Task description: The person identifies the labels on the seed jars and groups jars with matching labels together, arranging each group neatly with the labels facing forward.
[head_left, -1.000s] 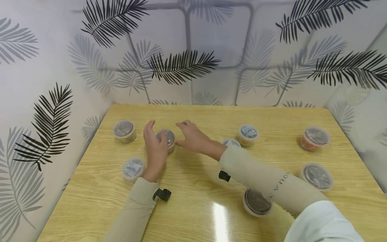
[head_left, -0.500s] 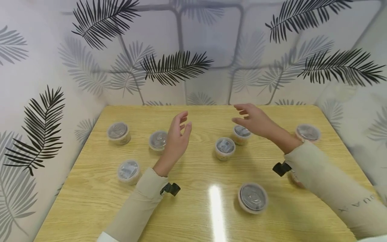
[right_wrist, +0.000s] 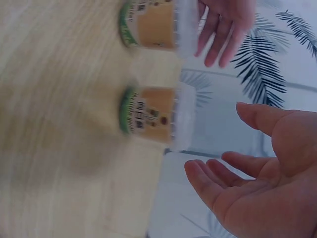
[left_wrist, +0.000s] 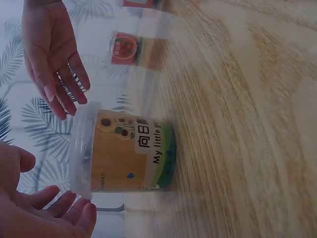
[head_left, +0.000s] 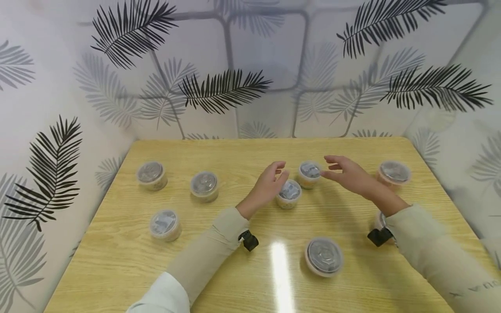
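Several small lidded plastic cups stand on a wooden table. My left hand hovers open just left of a middle cup, fingers loosely curved near its lid and holding nothing. My right hand is open just right of the cup behind it, fingertips close to its lid. In the left wrist view the labelled middle cup stands between my left hand and my right hand. The right wrist view shows my right hand beside a labelled cup.
Other cups stand at the far left, left of centre, near left, far right and front centre; one sits partly hidden behind my right wrist. Leaf-patterned walls enclose the table on three sides.
Both hands left the left-of-centre cup and moved right. The left hand dropped beside the middle cup; the right hand came down next to the cup behind it.
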The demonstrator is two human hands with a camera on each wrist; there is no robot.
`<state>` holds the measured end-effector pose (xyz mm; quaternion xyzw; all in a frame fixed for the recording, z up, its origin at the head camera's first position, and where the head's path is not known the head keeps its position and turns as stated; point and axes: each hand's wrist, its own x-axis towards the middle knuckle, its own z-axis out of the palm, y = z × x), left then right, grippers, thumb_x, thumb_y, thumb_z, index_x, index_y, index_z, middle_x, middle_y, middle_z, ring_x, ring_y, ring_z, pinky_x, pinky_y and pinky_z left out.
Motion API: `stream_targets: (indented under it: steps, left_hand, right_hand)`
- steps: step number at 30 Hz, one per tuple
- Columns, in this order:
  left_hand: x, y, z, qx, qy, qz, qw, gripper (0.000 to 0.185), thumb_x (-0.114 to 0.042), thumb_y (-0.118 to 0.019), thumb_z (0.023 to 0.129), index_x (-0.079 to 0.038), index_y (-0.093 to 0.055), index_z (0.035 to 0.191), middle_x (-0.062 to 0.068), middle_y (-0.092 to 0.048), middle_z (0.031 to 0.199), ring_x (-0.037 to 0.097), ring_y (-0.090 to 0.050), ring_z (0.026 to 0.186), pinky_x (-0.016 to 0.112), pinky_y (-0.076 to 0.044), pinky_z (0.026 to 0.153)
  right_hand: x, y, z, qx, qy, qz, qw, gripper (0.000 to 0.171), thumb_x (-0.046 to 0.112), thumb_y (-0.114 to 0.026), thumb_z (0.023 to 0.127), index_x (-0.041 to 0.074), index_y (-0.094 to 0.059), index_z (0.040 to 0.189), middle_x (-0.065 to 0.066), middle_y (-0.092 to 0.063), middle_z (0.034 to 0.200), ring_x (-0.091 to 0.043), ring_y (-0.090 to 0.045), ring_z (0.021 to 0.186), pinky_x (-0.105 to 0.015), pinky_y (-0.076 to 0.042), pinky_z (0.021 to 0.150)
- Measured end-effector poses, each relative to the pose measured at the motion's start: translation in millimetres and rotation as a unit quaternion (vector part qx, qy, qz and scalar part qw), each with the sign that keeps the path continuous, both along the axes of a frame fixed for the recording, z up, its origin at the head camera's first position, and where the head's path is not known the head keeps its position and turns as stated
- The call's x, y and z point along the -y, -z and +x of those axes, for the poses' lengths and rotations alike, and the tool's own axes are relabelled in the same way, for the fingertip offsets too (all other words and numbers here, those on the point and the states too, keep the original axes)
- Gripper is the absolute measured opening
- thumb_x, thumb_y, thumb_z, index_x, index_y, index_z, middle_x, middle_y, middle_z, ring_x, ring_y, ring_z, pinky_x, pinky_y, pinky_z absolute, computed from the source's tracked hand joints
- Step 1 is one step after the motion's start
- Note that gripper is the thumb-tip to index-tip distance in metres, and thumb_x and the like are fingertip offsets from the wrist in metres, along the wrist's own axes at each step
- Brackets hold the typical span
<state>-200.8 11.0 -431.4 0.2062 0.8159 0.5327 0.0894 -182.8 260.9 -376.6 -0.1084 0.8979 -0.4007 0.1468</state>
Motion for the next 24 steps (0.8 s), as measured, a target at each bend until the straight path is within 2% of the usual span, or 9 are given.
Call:
stream_targets:
  steps: [6,11,15,20,24]
  left_hand:
    - [-17,4.7,-13.4,0.024,0.018,-0.044,0.9986,0.054,-0.044,-0.037,0.099,-0.012,-0.033,0.143,0.004,-0.036,0.144,0.021,-0.035,0.13,0.037,-0.036,0.102]
    - [-24,7.4,-21.6,0.043,0.037,-0.072,0.9958,0.056,-0.046,-0.036,0.099,-0.014,-0.032,0.144,0.005,-0.036,0.145,0.021,-0.035,0.131,0.039,-0.035,0.103]
    - [-29,9.6,-23.9,0.034,0.049,-0.089,0.9942,0.054,-0.042,-0.036,0.1,-0.009,-0.033,0.143,0.007,-0.042,0.141,0.021,-0.039,0.128,0.037,-0.037,0.101]
    - [-32,8.2,-22.9,0.025,0.047,-0.088,0.9947,0.049,-0.037,-0.036,0.101,-0.008,-0.039,0.14,0.008,-0.05,0.133,0.018,-0.047,0.12,0.033,-0.041,0.097]
    - [-33,8.5,-23.5,0.021,0.04,-0.087,0.9951,0.048,-0.037,-0.037,0.101,-0.009,-0.042,0.139,0.006,-0.053,0.13,0.017,-0.051,0.117,0.032,-0.043,0.094]
  right_hand:
    - [4,26.3,-3.5,0.008,0.015,-0.019,1.0,0.077,0.035,-0.055,0.094,-0.003,-0.014,0.146,-0.028,-0.02,0.146,-0.045,-0.029,0.128,-0.056,-0.037,0.096]
    - [10,39.3,-4.1,-0.005,0.037,-0.028,0.999,0.079,0.035,-0.058,0.092,-0.006,-0.015,0.145,-0.031,-0.027,0.141,-0.046,-0.035,0.124,-0.054,-0.04,0.094]
    - [14,48.9,-4.6,-0.029,0.059,-0.025,0.998,0.076,0.03,-0.06,0.092,-0.008,-0.019,0.143,-0.032,-0.035,0.135,-0.045,-0.041,0.119,-0.052,-0.044,0.09]
    - [21,60.2,-4.9,-0.061,0.066,-0.031,0.995,0.074,0.025,-0.062,0.091,-0.01,-0.021,0.142,-0.032,-0.041,0.127,-0.045,-0.047,0.113,-0.05,-0.047,0.087]
    - [25,65.7,-4.4,-0.07,0.091,-0.044,0.992,0.073,0.025,-0.063,0.09,-0.009,-0.023,0.141,-0.029,-0.044,0.123,-0.043,-0.05,0.11,-0.048,-0.049,0.085]
